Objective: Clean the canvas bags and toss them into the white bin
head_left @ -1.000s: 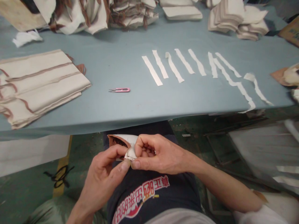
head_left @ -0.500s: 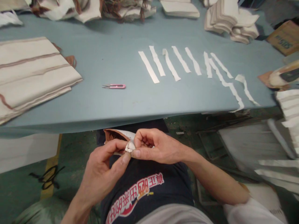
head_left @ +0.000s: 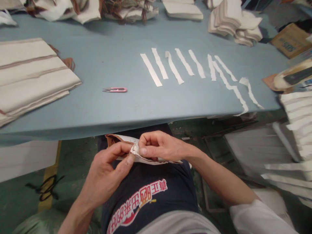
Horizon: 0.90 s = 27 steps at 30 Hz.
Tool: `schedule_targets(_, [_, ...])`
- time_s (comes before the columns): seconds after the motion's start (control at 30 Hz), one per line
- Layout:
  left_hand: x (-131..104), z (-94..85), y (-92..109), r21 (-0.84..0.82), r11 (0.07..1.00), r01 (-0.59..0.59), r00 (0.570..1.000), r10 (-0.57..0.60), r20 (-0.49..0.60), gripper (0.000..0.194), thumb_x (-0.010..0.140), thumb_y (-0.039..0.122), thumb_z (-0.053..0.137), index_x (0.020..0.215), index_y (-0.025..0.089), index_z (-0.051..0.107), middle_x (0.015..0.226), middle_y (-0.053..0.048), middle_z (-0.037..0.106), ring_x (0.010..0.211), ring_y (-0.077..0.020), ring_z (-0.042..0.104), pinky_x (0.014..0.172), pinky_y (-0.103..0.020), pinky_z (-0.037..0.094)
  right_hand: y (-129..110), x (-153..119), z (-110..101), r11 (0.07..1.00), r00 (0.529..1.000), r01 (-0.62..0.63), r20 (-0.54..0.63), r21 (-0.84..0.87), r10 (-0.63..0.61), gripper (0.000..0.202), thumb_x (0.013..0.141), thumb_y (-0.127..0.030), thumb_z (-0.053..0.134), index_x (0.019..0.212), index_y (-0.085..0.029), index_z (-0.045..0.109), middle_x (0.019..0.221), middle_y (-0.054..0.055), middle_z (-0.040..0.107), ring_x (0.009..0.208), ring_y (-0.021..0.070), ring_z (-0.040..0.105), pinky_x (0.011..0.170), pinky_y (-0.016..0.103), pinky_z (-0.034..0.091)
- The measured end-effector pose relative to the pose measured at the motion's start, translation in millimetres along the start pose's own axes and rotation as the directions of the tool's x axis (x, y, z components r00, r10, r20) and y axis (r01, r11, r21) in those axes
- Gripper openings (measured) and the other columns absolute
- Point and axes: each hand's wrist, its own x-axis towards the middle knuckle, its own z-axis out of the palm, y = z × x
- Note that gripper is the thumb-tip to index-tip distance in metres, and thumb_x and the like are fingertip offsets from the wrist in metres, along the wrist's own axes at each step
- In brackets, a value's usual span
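Note:
A white fabric piece with brown edging (head_left: 151, 160) lies across my lap, just below the table edge. My left hand (head_left: 110, 167) pinches a bunched white part of it between thumb and forefinger. Right beside that, my right hand (head_left: 161, 145) is closed on the same fabric, its thumb and fingertips close to the left ones. Part of the piece is hidden behind both hands. On the table ahead lie pink thread snips (head_left: 115, 90), touched by neither hand.
Several white strips (head_left: 151, 70) lie in a row on the blue-covered table (head_left: 85, 110). Folded striped fabric (head_left: 31, 78) rests at left; stacked cream pieces (head_left: 225, 18) and a cardboard box (head_left: 290, 40) are at the far right. More strips (head_left: 298, 123) hang at the right edge.
The view has shifted slightly to the right. My hands have turned the bunched part a little, and more of the fabric piece's lower edge now shows beneath my right hand.

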Motion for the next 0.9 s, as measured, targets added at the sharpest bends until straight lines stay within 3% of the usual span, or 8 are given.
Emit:
schedule_targets(0.13, [4,0.0,0,-0.033,0.999,0.032,0.999,-0.033,-0.022,0.024,0.090,0.044,0.077,0.083,0.021,0.080,0.076,-0.004,0.081,0.068,-0.0218,0.072,0.067,-0.027,0.057,-3,-7,-2,0.983,0.990,0.118,-0.064,-0.144,-0.128,0.042,0.082,-0.047,0.093,0.088,-0.017,0.063,0.076,-0.007,0.058,0.067,0.0078,0.047,0.062,0.021,0.040])
schedule_targets(0.3, [7,1.4,-2,-0.121,0.991,0.063,0.998,-0.066,-0.019,0.023,0.087,0.044,0.082,0.081,0.022,0.079,0.076,-0.003,0.081,0.070,-0.0218,0.075,0.067,-0.025,0.059,-6,-14,-5,0.929,0.983,0.145,-0.059,-0.339,-0.175,0.024,0.089,-0.035,0.083,0.092,-0.017,0.066,0.077,-0.005,0.062,0.067,0.0086,0.051,0.063,0.021,0.044])
schedule_targets(0.5, [2,-2.4,-10,-0.142,0.986,0.092,0.996,-0.093,-0.005,0.024,0.089,0.046,0.085,0.086,0.023,0.083,0.078,-0.002,0.081,0.073,-0.0205,0.076,0.070,-0.024,0.060,-4,-13,-3,0.910,0.975,0.189,-0.038,-0.369,-0.217,0.020,0.095,-0.035,0.074,0.090,-0.017,0.066,0.076,-0.004,0.063,0.067,0.0087,0.053,0.062,0.020,0.043])
schedule_targets(0.63, [3,-6.1,-11,-0.185,0.974,0.129,0.992,-0.128,0.021,0.032,0.091,0.053,0.084,0.092,0.021,0.086,0.085,-0.006,0.084,0.074,-0.0203,0.075,0.069,-0.024,0.059,-8,-16,4,0.753,0.926,0.273,-0.047,-0.599,-0.373,0.012,0.098,-0.024,0.068,0.089,-0.018,0.066,0.079,-0.003,0.064,0.067,0.0089,0.054,0.066,0.022,0.041])
schedule_targets(0.73, [7,-6.3,-9,-0.167,0.979,0.114,0.993,-0.114,0.008,0.032,0.089,0.052,0.086,0.094,0.020,0.086,0.089,-0.007,0.085,0.079,-0.0212,0.076,0.074,-0.026,0.060,-11,-19,9,0.616,0.896,0.253,-0.059,-0.746,-0.440,0.010,0.097,-0.016,0.063,0.088,-0.019,0.063,0.082,-0.002,0.067,0.070,0.0104,0.057,0.069,0.023,0.041])
schedule_targets(0.9, [13,-3.5,-4,-0.044,0.997,0.068,0.997,-0.066,0.044,0.027,0.088,0.049,0.084,0.089,0.021,0.084,0.083,-0.004,0.083,0.074,-0.0210,0.072,0.069,-0.026,0.056,-9,-17,13,0.583,0.884,0.243,-0.070,-0.776,-0.461,0.011,0.096,-0.016,0.061,0.086,-0.020,0.059,0.078,-0.002,0.065,0.067,0.0106,0.058,0.066,0.022,0.041])
